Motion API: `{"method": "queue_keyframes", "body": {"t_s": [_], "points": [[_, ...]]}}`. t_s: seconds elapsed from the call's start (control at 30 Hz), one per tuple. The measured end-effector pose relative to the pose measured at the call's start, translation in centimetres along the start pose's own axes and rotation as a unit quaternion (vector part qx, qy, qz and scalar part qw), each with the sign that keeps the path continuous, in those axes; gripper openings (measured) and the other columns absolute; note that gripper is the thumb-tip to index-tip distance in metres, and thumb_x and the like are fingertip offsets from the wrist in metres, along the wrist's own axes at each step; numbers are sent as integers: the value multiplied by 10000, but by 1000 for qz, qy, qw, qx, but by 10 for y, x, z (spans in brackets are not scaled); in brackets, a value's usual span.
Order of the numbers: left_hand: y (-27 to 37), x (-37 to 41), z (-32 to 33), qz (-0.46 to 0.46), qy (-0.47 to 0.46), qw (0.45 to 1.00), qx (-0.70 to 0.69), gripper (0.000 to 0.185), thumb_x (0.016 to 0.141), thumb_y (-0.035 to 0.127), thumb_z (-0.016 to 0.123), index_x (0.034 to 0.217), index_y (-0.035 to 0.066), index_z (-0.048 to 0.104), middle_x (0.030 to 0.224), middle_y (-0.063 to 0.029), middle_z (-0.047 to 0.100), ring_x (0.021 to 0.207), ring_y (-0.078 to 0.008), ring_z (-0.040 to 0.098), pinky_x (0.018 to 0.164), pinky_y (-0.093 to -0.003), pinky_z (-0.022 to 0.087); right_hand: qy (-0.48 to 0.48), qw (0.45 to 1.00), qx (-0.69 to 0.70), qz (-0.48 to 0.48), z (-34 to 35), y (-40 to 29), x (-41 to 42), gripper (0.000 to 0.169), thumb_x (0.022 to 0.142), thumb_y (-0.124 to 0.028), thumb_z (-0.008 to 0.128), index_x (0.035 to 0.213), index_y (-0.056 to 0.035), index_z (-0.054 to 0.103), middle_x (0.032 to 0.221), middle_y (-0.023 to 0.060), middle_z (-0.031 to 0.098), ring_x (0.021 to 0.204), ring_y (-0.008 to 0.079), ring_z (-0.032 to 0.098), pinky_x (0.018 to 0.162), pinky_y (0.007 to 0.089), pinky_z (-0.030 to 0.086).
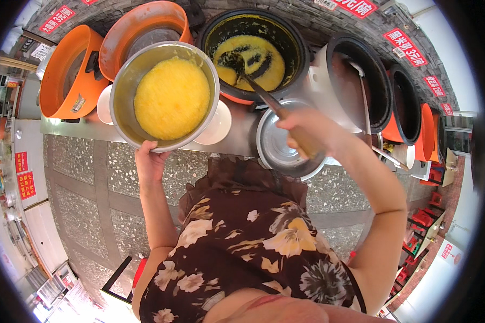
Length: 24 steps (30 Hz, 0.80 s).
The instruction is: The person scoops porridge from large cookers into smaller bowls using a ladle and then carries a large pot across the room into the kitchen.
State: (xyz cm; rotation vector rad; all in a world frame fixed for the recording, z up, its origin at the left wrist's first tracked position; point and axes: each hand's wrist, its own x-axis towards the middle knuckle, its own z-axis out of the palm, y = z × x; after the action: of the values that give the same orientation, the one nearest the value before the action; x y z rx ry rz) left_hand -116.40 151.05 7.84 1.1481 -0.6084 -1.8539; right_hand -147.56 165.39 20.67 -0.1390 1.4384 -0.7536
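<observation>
My left hand [151, 159] grips the near rim of a wide steel bowl [123, 97] and holds it tilted over the counter edge. Thick yellow porridge [173, 99] fills much of that bowl. In my right hand [307, 131] is the wooden handle of a ladle [262, 91]. Its dark head rests inside a black pot [297, 60], among a thin layer of the same yellow porridge [270, 48]. Beneath my right hand, an empty-looking steel basin [273, 141] overhangs the counter's front edge.
White bowls [220, 127] stand partly behind the steel bowl. Orange pots [68, 76] line the left of the steel counter [242, 139]. To the right, a dark-rimmed pot [351, 89] holds another long-handled ladle [364, 101], with more pots beyond. Red signs with writing hang on the brick-patterned wall [372, 28].
</observation>
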Motion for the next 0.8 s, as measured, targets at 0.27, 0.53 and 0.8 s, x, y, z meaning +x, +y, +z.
{"method": "queue_keyframes", "body": {"t_s": [0.27,0.53,0.8], "points": [[6,2,0,1,-15,1000,23,371,719,36,484,1051,-126,454,964,-191,582,787,-277,641,624,-343,595,-225,911,341,-63,-46,34,33,304,819,-214,492,1018,14,506,596,32,476,393,128,431,301,237,314],[0,26,17,-16,-46,998,32,296,727,55,490,968,-117,500,936,-186,593,835,-264,632,716,-405,575,-84,956,153,-238,-25,51,-89,474,761,-201,510,1156,50,439,574,63,499,310,142,388,302,231,317],[-20,52,55,-52,-106,992,42,280,751,83,481,972,-85,515,973,-163,584,895,-255,602,789,-422,542,84,945,-153,-277,-4,96,-120,579,668,-45,578,1224,40,436,598,14,487,492,51,431,448,193,351]]}}
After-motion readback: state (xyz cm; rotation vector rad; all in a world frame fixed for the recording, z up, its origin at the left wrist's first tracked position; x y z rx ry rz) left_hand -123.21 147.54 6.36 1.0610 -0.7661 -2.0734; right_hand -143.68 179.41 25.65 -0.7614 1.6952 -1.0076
